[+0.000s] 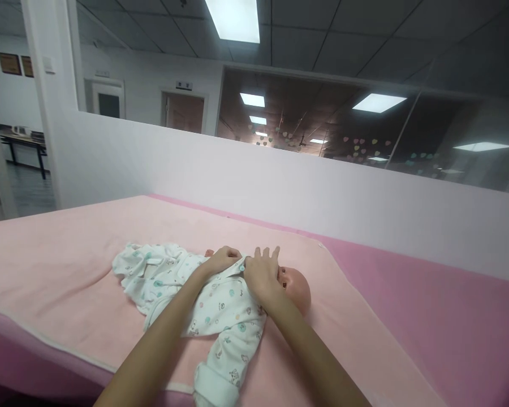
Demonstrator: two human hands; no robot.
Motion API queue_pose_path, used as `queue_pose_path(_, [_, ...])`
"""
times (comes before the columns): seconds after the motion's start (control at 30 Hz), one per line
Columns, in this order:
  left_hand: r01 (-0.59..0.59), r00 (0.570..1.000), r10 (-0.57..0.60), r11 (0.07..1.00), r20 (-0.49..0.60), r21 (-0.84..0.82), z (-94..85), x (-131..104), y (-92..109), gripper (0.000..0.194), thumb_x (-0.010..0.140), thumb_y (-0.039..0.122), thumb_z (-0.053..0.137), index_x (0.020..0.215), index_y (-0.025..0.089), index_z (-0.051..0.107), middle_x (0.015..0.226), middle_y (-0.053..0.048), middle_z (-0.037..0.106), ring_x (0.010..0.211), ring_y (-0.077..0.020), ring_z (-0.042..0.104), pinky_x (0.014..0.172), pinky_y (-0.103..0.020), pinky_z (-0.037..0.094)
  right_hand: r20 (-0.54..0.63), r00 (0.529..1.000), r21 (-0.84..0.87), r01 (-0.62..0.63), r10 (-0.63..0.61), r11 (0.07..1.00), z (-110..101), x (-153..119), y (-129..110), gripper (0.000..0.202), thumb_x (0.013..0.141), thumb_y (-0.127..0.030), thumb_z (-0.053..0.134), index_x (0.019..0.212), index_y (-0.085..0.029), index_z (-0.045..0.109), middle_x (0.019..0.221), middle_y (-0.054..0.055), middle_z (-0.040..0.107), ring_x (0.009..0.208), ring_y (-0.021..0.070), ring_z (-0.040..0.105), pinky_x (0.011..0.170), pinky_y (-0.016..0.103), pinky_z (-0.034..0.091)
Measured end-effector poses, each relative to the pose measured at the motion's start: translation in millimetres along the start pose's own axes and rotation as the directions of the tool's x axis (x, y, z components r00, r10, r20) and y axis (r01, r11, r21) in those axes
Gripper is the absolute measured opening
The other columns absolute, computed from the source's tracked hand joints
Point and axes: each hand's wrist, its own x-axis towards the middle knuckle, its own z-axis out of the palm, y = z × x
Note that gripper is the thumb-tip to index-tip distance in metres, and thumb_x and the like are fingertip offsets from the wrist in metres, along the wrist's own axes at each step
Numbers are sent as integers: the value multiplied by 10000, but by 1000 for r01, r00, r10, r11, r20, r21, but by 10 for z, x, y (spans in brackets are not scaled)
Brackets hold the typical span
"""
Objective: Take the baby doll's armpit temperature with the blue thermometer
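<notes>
A baby doll lies on its back on a pink blanket, its head to the right. It wears a white patterned garment with one sleeve stretched toward me. My left hand rests at the garment's front edge on the doll's chest, fingers curled and partly hidden. My right hand is at the collar beside the doll's chin, with several fingers raised and spread; its thumb side is near a small snap. Whether it pinches cloth is unclear. A small doll hand shows behind my left wrist.
The blanket lies on a pink padded surface. A low white wall with glass above runs behind it. At the far left, a doorway shows a table in another room.
</notes>
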Motion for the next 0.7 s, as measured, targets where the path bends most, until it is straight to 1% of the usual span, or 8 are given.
queue_pose_path(0.1, [-5,999,5,1000,44,-9,2,5,-8,212,624,312,533,653,129,635,588,9,532,592,-127,442,553,-217,313,113,993,22,26,-28,999,-21,85,29,237,778,-203,487,931,-156,661,1162,176,540,1132,346,403,973,587,81])
queue_pose_path(0.17, [-13,997,15,1000,78,-21,5,2,6,203,615,311,535,634,128,621,579,14,520,579,-121,428,542,-215,304,171,984,67,39,-50,997,-37,163,33,240,770,-210,506,957,-156,648,1150,172,550,1154,335,384,979,591,73])
queue_pose_path(0.27, [-17,995,20,1000,96,-25,3,1,36,203,611,317,521,607,129,600,542,23,485,557,-116,412,523,-215,289,172,981,102,70,-87,992,-67,226,38,224,756,-212,525,941,-166,642,1049,149,602,1114,314,424,994,579,71])
queue_pose_path(0.33, [-11,996,12,1000,85,-18,-4,1,54,220,613,329,511,612,130,604,533,23,484,557,-120,418,521,-216,290,147,983,104,91,-106,990,-90,205,54,200,749,-209,532,913,-182,643,988,129,621,1078,298,449,1012,556,70])
queue_pose_path(0.43, [8,998,-8,1000,56,-10,-15,-9,77,244,622,343,507,644,132,626,553,20,519,573,-128,440,533,-218,307,96,986,106,127,-137,986,-135,94,116,153,750,-210,539,872,-207,631,928,104,623,1049,273,459,1040,511,58])
queue_pose_path(0.53, [-5,998,8,998,54,-58,-11,-30,94,236,636,331,507,656,134,635,570,18,533,573,-125,445,531,-220,313,5,988,111,151,-153,982,-209,-53,218,116,782,-206,509,830,-200,614,891,95,615,1020,253,465,1048,485,52])
queue_pose_path(0.63, [-20,998,28,992,64,-128,-4,-39,100,218,651,319,527,653,132,638,586,15,537,561,-114,439,520,-219,306,-146,984,157,129,-106,979,-298,-181,355,233,853,-220,403,743,-181,604,840,90,618,945,228,491,1038,469,91])
queue_pose_path(0.7, [-13,1000,17,984,25,-180,-9,-37,104,229,653,342,557,664,129,639,578,16,522,547,-106,431,513,-216,302,-248,967,237,108,-48,965,-342,-254,466,323,884,-228,332,699,-178,592,821,82,622,909,211,503,1022,453,136])
